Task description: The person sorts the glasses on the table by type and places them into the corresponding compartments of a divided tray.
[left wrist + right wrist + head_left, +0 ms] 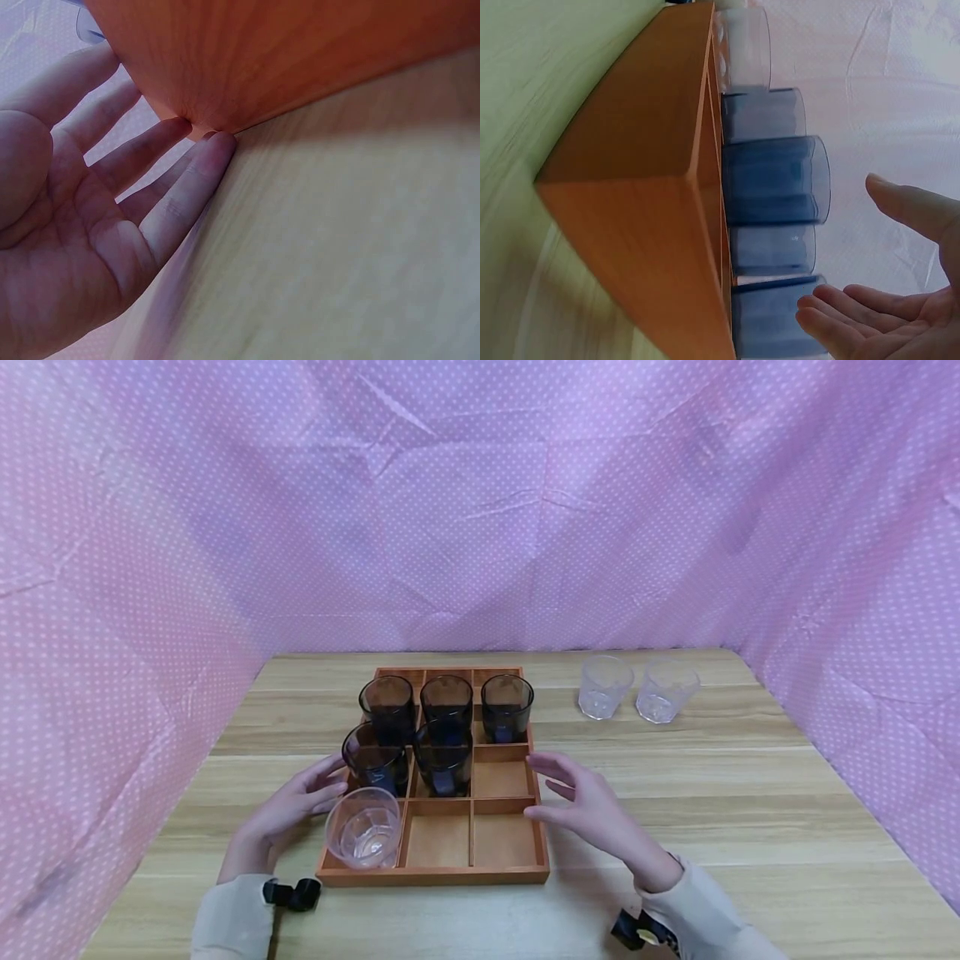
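A wooden divided box (435,877) stands on the table, with several dark tinted glasses (444,758) in its compartments. One clear glass (365,828) sits in the front left compartment. At the box's left side is my left hand (296,806), fingers extended; in the left wrist view its fingertips (219,148) touch the box's lower outer wall (247,60). My right hand (588,806) hovers by the right edge with thumb and fingers spread, holding nothing. From the right wrist view, that hand (900,300) appears apart from the box wall (630,112).
Two clear glasses, a left one (604,687) and a right one (666,691), stand on the wooden table (720,793) behind and right of the box. A pink dotted cloth (480,527) hangs along the table's back and sides.
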Demonstrator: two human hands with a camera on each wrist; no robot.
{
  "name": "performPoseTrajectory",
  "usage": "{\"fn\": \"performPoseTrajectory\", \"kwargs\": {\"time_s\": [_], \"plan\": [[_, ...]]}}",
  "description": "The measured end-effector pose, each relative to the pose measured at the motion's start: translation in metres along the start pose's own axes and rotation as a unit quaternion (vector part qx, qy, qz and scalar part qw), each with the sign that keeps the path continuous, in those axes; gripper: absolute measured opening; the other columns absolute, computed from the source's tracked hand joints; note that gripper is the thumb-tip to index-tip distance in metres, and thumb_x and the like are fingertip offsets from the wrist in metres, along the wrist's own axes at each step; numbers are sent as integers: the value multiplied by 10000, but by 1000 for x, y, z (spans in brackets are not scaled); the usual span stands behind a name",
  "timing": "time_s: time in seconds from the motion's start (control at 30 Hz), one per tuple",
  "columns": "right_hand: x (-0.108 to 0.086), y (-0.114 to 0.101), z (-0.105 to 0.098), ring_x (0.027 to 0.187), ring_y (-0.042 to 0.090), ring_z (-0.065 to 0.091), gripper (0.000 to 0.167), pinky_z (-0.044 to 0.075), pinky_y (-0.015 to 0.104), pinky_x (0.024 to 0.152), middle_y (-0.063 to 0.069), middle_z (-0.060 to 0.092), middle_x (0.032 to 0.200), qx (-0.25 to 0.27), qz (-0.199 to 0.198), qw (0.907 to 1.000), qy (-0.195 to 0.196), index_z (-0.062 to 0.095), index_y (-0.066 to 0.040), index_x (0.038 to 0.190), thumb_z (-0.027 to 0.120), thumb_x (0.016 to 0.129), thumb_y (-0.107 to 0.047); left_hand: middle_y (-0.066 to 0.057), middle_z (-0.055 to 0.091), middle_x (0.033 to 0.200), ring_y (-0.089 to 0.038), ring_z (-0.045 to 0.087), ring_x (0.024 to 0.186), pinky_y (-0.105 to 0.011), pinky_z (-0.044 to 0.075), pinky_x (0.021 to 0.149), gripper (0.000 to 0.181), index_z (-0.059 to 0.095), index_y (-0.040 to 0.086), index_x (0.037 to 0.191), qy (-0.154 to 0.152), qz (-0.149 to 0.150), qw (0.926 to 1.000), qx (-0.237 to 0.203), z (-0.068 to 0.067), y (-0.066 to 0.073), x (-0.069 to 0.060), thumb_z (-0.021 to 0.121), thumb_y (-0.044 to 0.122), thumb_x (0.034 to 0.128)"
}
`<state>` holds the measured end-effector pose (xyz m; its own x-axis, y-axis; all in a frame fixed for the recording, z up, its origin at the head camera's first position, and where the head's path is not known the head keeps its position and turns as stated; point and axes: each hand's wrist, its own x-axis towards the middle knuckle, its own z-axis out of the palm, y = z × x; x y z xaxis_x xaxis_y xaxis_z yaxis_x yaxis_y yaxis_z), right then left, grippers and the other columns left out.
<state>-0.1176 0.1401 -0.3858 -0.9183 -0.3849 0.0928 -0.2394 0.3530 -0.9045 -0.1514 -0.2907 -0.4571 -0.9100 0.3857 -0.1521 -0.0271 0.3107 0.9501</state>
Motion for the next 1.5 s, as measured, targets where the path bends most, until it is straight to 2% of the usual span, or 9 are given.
{"fn": "performPoseTrajectory", "kwargs": {"time_s": [0.17,0.23,0.43,0.73,0.97,1.13,1.3,1.5], "plan": [[-4,9,-12,1274,408,508,650,459,437,1017,285,526,1371,-123,-32,9997,186,468,89,1343,780,804,-94,-382,103,1544,106,458,1160,-146,466,900,680,129,-33,1531,-42,50,10000,-51,0,-1,1,505,196,1013],[-6,13,-17,1271,411,509,642,461,444,1012,285,531,1366,-199,-40,9994,291,470,93,1339,778,805,-88,-379,99,1545,139,450,1137,-145,466,900,677,130,-38,1529,-58,90,9999,-61,-1,-1,1,503,193,1014],[-13,26,-33,1256,420,519,623,459,460,1003,286,548,1343,-341,15,9976,603,485,92,1324,779,803,-83,-381,115,1541,149,445,1135,-145,465,905,684,116,-51,1527,-80,149,9999,-28,0,-3,2,498,198,1016],[-19,43,-56,1258,436,507,600,450,459,1005,318,529,1345,-473,193,9949,868,463,116,1332,744,826,-41,-398,128,1528,114,451,1161,-152,471,905,678,122,-52,1526,-80,176,9998,11,2,-3,3,496,195,1017],[-18,52,-71,1277,432,488,598,433,458,1017,318,516,1361,-675,353,9912,1084,453,124,1340,731,842,-56,-381,107,1541,175,438,1113,-146,461,899,682,104,-38,1533,-71,80,9999,-89,1,-3,2,493,179,1017],[-7,56,-81,1295,446,462,608,413,475,1041,339,479,1383,-777,444,9896,1128,420,138,1358,710,864,-64,-364,105,1552,199,405,1116,-129,457,898,668,125,-44,1528,-42,116,9999,-110,1,-1,0,492,178,1017],[14,59,-93,1313,465,433,632,395,509,1064,354,448,1398,-919,557,9859,1282,390,148,1375,700,877,-89,-368,108,1548,220,397,1099,-126,451,896,656,141,-41,1527,-25,176,9998,-46,1,-2,0,490,180,1018],[38,70,-107,1328,468,411,647,379,517,1086,366,417,1414,-1067,653,9803,1529,369,170,1376,696,875,-78,-369,100,1548,183,416,1126,-134,456,900,662,141,-40,1527,16,176,9998,-17,3,-4,-1,495,186,1015]]}}
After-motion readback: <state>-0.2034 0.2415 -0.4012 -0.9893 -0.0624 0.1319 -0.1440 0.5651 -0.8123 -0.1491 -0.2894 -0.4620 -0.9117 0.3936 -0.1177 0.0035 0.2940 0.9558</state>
